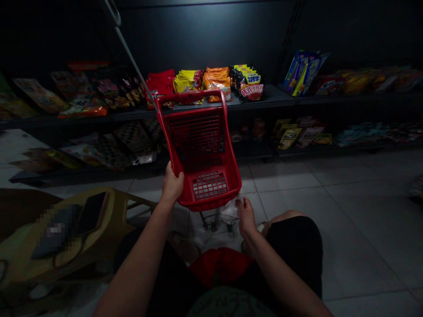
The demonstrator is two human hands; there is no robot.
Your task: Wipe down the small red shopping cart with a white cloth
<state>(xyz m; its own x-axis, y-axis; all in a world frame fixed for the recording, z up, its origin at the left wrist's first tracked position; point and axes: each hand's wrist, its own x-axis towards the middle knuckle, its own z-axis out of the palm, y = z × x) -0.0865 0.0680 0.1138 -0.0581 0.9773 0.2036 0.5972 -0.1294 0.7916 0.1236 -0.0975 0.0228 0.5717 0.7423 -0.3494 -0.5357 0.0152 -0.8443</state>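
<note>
A small red shopping cart (211,201) stands in front of me, with its inside and slotted floor facing up toward me. My left hand (172,185) is closed on the cart's left side rim, thumb on the inner side. At the cart's near right corner, my right hand (247,215) pinches a crumpled white cloth (230,211), which touches the underside of the rim. Part of the cloth is hidden behind my fingers and the cart's edge. A thin pole (132,59) rises from the cart's upper left, ending in a loop.
Dark shelves (276,97) with bagged snacks (216,81) run behind the cart. To my left is a yellowish stool (114,211) bearing a phone (92,212) and a dark, blurred item. My knees flank the cart's near end. Light tiles (350,224) cover the floor.
</note>
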